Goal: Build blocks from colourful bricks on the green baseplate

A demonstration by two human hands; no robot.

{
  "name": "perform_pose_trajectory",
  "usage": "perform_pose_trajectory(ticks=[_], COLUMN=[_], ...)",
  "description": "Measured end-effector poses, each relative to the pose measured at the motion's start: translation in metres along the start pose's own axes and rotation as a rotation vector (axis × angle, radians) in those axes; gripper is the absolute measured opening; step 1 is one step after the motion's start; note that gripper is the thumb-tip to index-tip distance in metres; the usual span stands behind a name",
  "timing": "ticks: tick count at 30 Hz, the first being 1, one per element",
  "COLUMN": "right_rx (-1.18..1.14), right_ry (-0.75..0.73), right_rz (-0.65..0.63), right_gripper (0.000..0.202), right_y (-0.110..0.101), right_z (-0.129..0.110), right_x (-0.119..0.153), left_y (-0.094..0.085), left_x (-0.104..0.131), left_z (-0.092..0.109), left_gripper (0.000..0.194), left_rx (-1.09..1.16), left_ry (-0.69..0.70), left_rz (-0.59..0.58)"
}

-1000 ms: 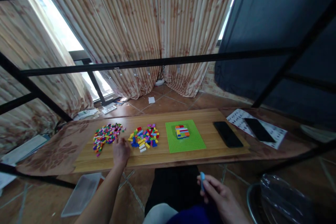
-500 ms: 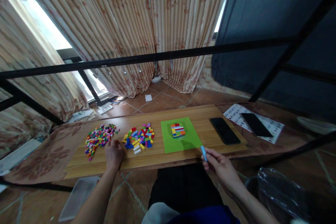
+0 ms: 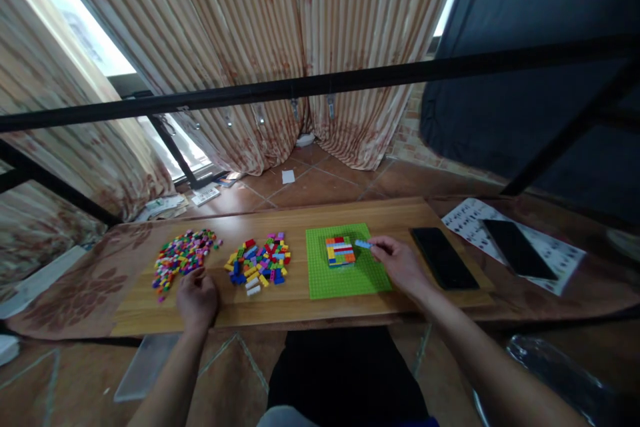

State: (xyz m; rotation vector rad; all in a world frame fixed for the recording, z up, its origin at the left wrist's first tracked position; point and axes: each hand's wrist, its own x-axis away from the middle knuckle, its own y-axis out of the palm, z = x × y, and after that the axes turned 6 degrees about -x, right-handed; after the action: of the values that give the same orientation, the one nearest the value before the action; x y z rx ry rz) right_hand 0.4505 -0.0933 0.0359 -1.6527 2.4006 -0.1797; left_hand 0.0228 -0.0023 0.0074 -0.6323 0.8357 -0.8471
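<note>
A pale blue brick (image 3: 363, 244) is pinched in the fingertips of my right hand (image 3: 400, 265), over the right part of the green baseplate (image 3: 325, 283). Just left of that brick, a low square block of multicoloured bricks (image 3: 340, 251) stands on the baseplate. My left hand (image 3: 197, 299) rests on the wooden board with its fingers curled, at the lower edge of a pile of small colourful pieces (image 3: 183, 253); whether it holds anything is hidden. Between my left hand and the baseplate lies a pile of larger bricks (image 3: 260, 261).
A black phone (image 3: 444, 259) lies on the wooden board (image 3: 390, 213) right of the baseplate. Farther right, a second dark device (image 3: 519, 250) lies on a printed sheet (image 3: 465, 217). A black metal bar (image 3: 270, 90) crosses beyond the board.
My right hand has moved forward and left with the pale blue brick, from the baseplate's front right corner to beside the brick block. My left hand has shifted slightly left. The camera view has shifted.
</note>
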Motion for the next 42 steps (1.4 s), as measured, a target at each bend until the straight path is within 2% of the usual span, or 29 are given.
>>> perform_pose_trajectory(ticks=[3, 5, 7, 10, 12, 15, 19, 22, 26, 31, 36, 38, 42], right_rx=[0.066, 0.068, 0.069, 0.085, 0.082, 0.076, 0.097, 0.106, 0.106, 0.089, 0.041, -0.025, -0.21], right_ry=[-0.055, -0.083, -0.105, -0.123, -0.125, -0.12, -0.113, -0.13, -0.149, -0.116, -0.111, -0.063, 0.152], right_rz=[-0.012, -0.034, -0.062, -0.093, -0.121, -0.168, -0.208, -0.226, -0.217, -0.205, -0.192, -0.195, -0.161], right_gripper=[0.022, 0.022, 0.021, 0.02, 0.019, 0.019, 0.019, 0.019, 0.019, 0.018, 0.019, 0.021, 0.037], right_y=[0.004, 0.009, 0.013, 0.021, 0.025, 0.029, 0.031, 0.032, 0.035, 0.038, 0.037, 0.036, 0.033], right_z=[0.008, 0.013, 0.016, 0.018, 0.018, 0.017, 0.017, 0.017, 0.018, 0.021, 0.023, 0.023, 0.022], right_x=[-0.016, -0.025, -0.033, -0.043, -0.049, -0.055, -0.059, -0.059, -0.059, -0.059, -0.059, -0.058, -0.054], left_y=[-0.005, -0.008, -0.008, 0.002, 0.016, 0.039, 0.064, 0.078, 0.094, 0.106, 0.109, 0.11, 0.11], left_x=[0.011, 0.023, 0.036, 0.056, 0.066, 0.074, 0.072, 0.07, 0.073, 0.078, 0.08, 0.081, 0.082], left_z=[0.018, 0.041, 0.07, 0.116, 0.142, 0.171, 0.199, 0.212, 0.217, 0.216, 0.217, 0.218, 0.219], left_gripper=[0.033, 0.033, 0.029, 0.024, 0.021, 0.02, 0.019, 0.019, 0.021, 0.021, 0.021, 0.02, 0.017], left_rx=[0.085, 0.141, 0.207, 0.309, 0.386, 0.574, 0.735, 0.791, 0.808, 0.808, 0.869, 0.889, 0.935], left_ry=[-0.048, 0.009, 0.121, 0.275, 0.313, 0.261, 0.205, 0.213, 0.196, 0.163, 0.112, 0.093, 0.06], left_rz=[0.093, 0.144, 0.113, -0.093, -0.201, -0.334, -0.592, -0.708, -0.791, -0.807, -0.836, -0.839, -0.822])
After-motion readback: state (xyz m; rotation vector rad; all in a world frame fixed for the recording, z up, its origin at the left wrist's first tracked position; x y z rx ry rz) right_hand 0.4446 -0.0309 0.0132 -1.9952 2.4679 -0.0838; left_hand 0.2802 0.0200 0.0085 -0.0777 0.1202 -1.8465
